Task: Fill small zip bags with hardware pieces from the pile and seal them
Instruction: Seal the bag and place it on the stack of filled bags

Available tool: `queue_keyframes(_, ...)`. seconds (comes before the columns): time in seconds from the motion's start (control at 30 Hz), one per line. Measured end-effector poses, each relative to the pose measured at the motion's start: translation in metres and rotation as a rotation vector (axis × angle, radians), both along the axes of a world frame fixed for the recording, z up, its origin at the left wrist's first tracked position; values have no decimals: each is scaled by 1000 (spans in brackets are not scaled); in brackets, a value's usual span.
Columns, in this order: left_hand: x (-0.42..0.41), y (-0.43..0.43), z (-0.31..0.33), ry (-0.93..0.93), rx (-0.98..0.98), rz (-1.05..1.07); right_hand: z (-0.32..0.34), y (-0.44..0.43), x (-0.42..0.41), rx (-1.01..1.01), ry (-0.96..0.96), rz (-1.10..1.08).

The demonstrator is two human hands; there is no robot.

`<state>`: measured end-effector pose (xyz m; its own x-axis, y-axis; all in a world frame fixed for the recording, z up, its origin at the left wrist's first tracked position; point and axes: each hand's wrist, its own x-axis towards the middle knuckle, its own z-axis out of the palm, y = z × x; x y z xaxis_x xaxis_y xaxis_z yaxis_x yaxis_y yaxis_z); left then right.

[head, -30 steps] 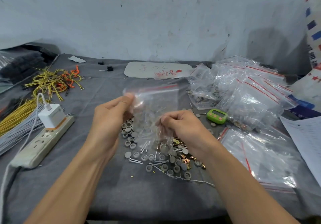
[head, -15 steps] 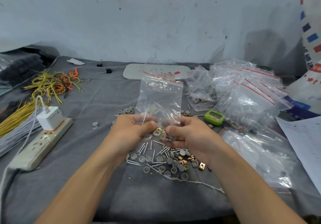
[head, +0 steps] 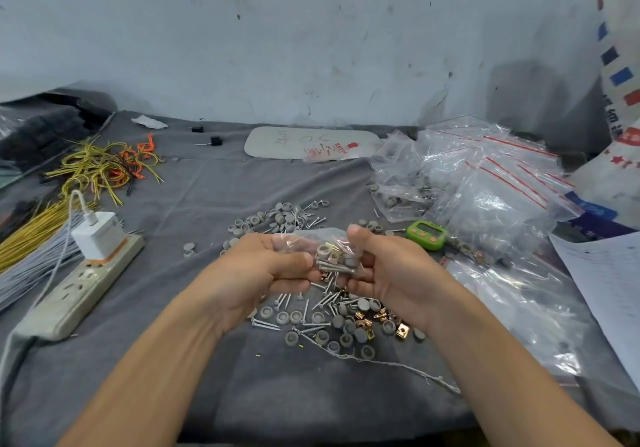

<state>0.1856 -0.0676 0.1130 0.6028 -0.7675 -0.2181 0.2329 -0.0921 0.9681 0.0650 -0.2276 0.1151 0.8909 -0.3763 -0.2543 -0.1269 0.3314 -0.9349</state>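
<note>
Grey cloth-covered worktable [head: 173,360] against a scuffed pale wall.

Item 1: small clear plastic zip bag [head: 334,256], loaded with silver screws, grey round caps and a brass-coloured clip. It is held just above the loose pile of hardware pieces [head: 332,318], between both hands.

Item 2: left hand [head: 273,266], fingers curled in around the bag's left part, gripping it.

Item 3: right hand [head: 388,273], fingers curled beneath the bag's right end, thumb raised at its upper edge, holding it.

Item 4: heap of clear red-striped zip bags [head: 485,186], right rear. A green digital timer [head: 426,235] lies just in front.

Item 5: white power strip with charger [head: 79,283], left, well apart from the work.

Step in hand, as judged: filling looks done and the bag is being gathered for closing. The seal cannot be made out. The next move calls for finding the zip strip and pinching along its whole length, with no screw caught in it.

Change: half a second ago the bag stood upright above the hands, red stripe on top. It now lies lowered and bunched between them.
</note>
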Motion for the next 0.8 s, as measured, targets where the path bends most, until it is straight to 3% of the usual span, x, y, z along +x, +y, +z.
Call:
queue_keyframes(0.1,-2,0,4,41,2,62,1,-2,-4,21,-58,79)
queue_keyframes(0.2,-2,-2,8,152,-25,120,-2,-3,-3,19,-60,6)
queue_keyframes(0.37,-1,0,8,188,-24,16,-3,-3,-3,-77,-70,-61)
queue_keyframes(0.63,-2,-1,2,107,-15,-67,-3,-1,-4,-137,-116,-81)
queue_keyframes(0.8,-8,0,-2,-39,-19,-114,-5,1,-5,-149,-130,-21)
